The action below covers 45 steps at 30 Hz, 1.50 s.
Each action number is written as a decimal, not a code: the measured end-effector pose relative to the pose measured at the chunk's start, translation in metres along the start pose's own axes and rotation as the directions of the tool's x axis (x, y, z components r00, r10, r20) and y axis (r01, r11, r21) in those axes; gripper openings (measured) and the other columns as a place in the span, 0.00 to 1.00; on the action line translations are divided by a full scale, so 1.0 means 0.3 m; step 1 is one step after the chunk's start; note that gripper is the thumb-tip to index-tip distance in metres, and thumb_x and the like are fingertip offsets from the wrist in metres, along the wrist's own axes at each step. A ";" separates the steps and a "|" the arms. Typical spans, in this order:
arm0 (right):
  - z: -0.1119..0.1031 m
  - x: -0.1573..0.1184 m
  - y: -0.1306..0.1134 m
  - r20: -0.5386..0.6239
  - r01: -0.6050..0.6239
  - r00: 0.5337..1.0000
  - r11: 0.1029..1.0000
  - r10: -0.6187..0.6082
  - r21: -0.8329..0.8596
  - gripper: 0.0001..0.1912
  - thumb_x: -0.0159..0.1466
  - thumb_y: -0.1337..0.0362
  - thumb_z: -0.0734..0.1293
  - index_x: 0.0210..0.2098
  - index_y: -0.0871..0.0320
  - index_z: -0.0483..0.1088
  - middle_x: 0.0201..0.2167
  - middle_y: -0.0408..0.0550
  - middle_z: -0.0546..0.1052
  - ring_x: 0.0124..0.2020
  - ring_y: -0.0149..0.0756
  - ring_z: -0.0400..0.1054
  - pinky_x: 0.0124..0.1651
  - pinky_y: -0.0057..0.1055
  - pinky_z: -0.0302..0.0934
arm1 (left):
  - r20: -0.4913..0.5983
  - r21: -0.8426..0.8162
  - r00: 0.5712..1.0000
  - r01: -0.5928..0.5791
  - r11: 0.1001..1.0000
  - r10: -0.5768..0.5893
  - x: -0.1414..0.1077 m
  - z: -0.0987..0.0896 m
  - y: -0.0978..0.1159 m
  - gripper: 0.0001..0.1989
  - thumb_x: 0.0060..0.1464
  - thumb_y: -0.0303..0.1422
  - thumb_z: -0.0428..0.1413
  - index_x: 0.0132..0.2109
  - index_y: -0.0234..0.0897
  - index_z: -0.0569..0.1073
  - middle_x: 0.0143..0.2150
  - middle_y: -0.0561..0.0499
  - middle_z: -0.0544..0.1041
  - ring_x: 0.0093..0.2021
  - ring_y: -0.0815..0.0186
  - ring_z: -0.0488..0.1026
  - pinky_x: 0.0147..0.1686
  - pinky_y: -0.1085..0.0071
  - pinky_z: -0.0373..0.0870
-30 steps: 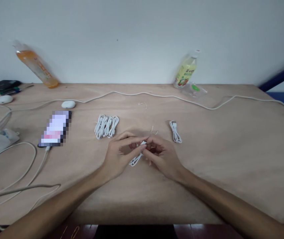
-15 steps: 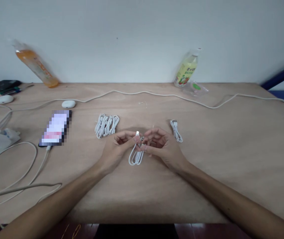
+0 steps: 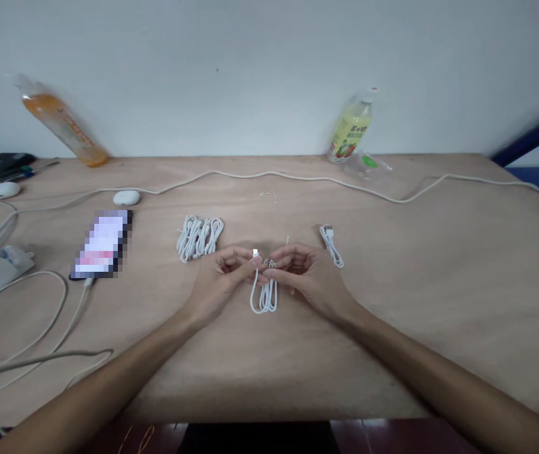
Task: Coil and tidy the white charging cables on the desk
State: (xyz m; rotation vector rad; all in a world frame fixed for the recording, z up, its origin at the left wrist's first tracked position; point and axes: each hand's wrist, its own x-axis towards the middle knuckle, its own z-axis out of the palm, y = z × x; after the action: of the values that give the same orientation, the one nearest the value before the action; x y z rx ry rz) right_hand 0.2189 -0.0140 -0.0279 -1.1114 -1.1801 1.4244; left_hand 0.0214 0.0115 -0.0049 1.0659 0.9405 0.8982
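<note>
Both hands meet near the middle of the table, holding one looped white cable (image 3: 265, 297). My left hand (image 3: 226, 271) pinches its white plug end between thumb and forefinger, the tip pointing up. My right hand (image 3: 304, 271) is closed on the cable's other end, where a metal connector shows at the fingertips. The loops hang below the fingers. Left of the hands lie several bundled white cables (image 3: 200, 238) side by side. One more bundled white cable (image 3: 332, 246) rests just right of my right hand.
A long white cord (image 3: 307, 179) crosses the table (image 3: 415, 302) behind the hands. At the left are a phone (image 3: 101, 244), a white earbud case (image 3: 126, 198) and an orange bottle (image 3: 68, 129). A yellow-green bottle (image 3: 350, 132) leans on the wall, beside clear plastic (image 3: 380, 167).
My left hand has drawn slightly left with the plug. The metal connector now shows at my right fingertips, and the hanging loops have shifted. The whole view has moved a little.
</note>
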 end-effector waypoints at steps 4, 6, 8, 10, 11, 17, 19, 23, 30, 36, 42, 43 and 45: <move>-0.007 0.008 0.010 0.019 -0.020 1.000 1.000 0.021 -0.017 0.17 0.59 0.52 0.82 0.39 0.55 0.80 0.32 0.47 0.85 0.28 0.36 0.77 0.24 0.29 0.65 | 0.005 0.007 1.000 0.011 1.000 -0.011 -0.008 0.007 0.007 0.16 0.51 0.40 0.75 0.39 0.36 0.82 0.29 0.50 0.87 0.29 0.63 0.85 0.37 0.70 0.84; -0.006 0.011 0.012 0.021 -0.003 1.000 1.000 0.002 0.026 0.16 0.60 0.52 0.81 0.40 0.55 0.81 0.33 0.46 0.84 0.28 0.34 0.76 0.26 0.30 0.68 | 0.012 -0.003 1.000 0.007 1.000 -0.007 -0.009 0.007 0.005 0.16 0.52 0.41 0.75 0.39 0.36 0.81 0.29 0.51 0.87 0.29 0.64 0.85 0.37 0.70 0.84; -0.004 0.011 0.011 0.015 0.018 1.000 0.998 -0.019 0.064 0.16 0.62 0.51 0.80 0.41 0.55 0.82 0.31 0.44 0.83 0.27 0.33 0.73 0.29 0.31 0.70 | 0.010 -0.013 1.000 -0.003 1.000 0.003 -0.009 0.006 0.002 0.17 0.53 0.42 0.74 0.40 0.35 0.80 0.29 0.50 0.86 0.28 0.65 0.84 0.34 0.72 0.83; -0.002 0.009 0.005 0.006 0.026 1.000 0.996 -0.027 0.081 0.16 0.64 0.50 0.79 0.43 0.54 0.82 0.30 0.43 0.81 0.27 0.32 0.72 0.31 0.32 0.71 | 0.000 -0.019 1.000 -0.009 1.000 0.009 -0.009 0.003 -0.001 0.17 0.54 0.43 0.73 0.40 0.35 0.79 0.29 0.50 0.86 0.27 0.66 0.82 0.28 0.74 0.80; -0.002 0.007 0.000 0.007 0.022 1.000 0.996 -0.023 0.081 0.16 0.65 0.50 0.78 0.43 0.54 0.82 0.30 0.42 0.80 0.27 0.32 0.72 0.32 0.32 0.71 | -0.003 -0.024 1.000 -0.008 1.000 0.008 -0.009 0.003 -0.003 0.18 0.55 0.43 0.73 0.40 0.35 0.79 0.29 0.50 0.85 0.26 0.67 0.81 0.26 0.75 0.79; 0.000 -0.003 -0.026 0.102 -0.024 0.995 0.998 0.018 0.060 0.18 0.67 0.46 0.76 0.36 0.55 0.78 0.27 0.43 0.80 0.26 0.33 0.74 0.30 0.31 0.71 | 0.012 -0.040 1.000 -0.006 0.999 0.006 -0.011 0.004 -0.010 0.22 0.56 0.47 0.72 0.43 0.37 0.74 0.27 0.52 0.83 0.24 0.65 0.81 0.28 0.71 0.81; 0.001 -0.004 -0.028 0.141 -0.045 0.989 0.996 0.034 0.079 0.20 0.67 0.45 0.76 0.36 0.55 0.76 0.26 0.43 0.80 0.25 0.33 0.75 0.27 0.29 0.69 | 0.020 -0.037 1.000 -0.006 0.999 0.006 -0.011 0.006 -0.012 0.22 0.56 0.47 0.71 0.43 0.37 0.73 0.27 0.53 0.83 0.24 0.64 0.81 0.29 0.70 0.81; 0.000 -0.001 -0.025 0.136 -0.054 0.990 0.988 0.034 0.143 0.19 0.67 0.45 0.77 0.39 0.55 0.77 0.29 0.42 0.82 0.24 0.31 0.76 0.25 0.27 0.69 | 0.013 -0.038 1.000 -0.021 0.999 0.022 -0.012 0.006 -0.016 0.22 0.56 0.48 0.71 0.44 0.37 0.74 0.28 0.52 0.84 0.25 0.64 0.81 0.29 0.71 0.81; -0.022 0.005 -0.026 0.157 -0.052 0.987 0.983 0.023 0.178 0.24 0.67 0.56 0.79 0.61 0.50 0.79 0.42 0.45 0.85 0.37 0.32 0.78 0.46 0.35 0.76 | -0.047 0.027 0.995 -0.089 0.996 0.090 -0.005 0.002 -0.021 0.19 0.59 0.48 0.69 0.38 0.38 0.74 0.22 0.57 0.78 0.22 0.66 0.78 0.25 0.74 0.78; -0.028 0.020 -0.027 0.157 -0.151 0.981 0.952 0.112 0.265 0.20 0.59 0.50 0.83 0.43 0.56 0.84 0.34 0.46 0.85 0.29 0.30 0.73 0.33 0.28 0.72 | -0.031 0.016 0.997 -0.074 0.997 0.074 -0.008 0.005 -0.024 0.20 0.57 0.49 0.69 0.38 0.38 0.74 0.23 0.55 0.79 0.23 0.65 0.79 0.27 0.72 0.79; -0.038 0.027 -0.046 0.167 -0.172 0.977 0.959 0.136 0.226 0.21 0.61 0.46 0.81 0.36 0.56 0.76 0.27 0.40 0.78 0.21 0.27 0.67 0.20 0.23 0.61 | -0.008 0.034 0.998 -0.067 0.997 0.067 -0.010 0.009 -0.017 0.19 0.58 0.48 0.68 0.37 0.38 0.75 0.25 0.52 0.81 0.26 0.63 0.81 0.31 0.68 0.81; -0.038 0.026 -0.045 0.161 -0.168 0.978 0.962 0.134 0.217 0.22 0.62 0.45 0.80 0.37 0.55 0.75 0.26 0.39 0.78 0.20 0.27 0.67 0.20 0.24 0.61 | -0.008 0.049 0.997 -0.078 0.996 0.079 -0.009 0.009 -0.015 0.18 0.58 0.47 0.69 0.36 0.37 0.76 0.27 0.51 0.82 0.27 0.63 0.81 0.32 0.68 0.81; -0.032 0.023 -0.038 0.136 -0.142 0.984 0.971 0.117 0.194 0.23 0.63 0.44 0.79 0.40 0.55 0.73 0.24 0.37 0.77 0.19 0.28 0.68 0.20 0.24 0.62 | -0.007 0.093 0.994 -0.105 0.990 0.106 -0.008 0.008 -0.012 0.16 0.57 0.45 0.69 0.34 0.36 0.79 0.29 0.50 0.82 0.30 0.63 0.81 0.34 0.68 0.81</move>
State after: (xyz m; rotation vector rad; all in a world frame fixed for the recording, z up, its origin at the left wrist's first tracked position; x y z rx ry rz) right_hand 0.2287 -0.0048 -0.0183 -0.9832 -1.0354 1.6955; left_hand 0.0232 0.0077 -0.0074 1.1995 0.9499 0.9562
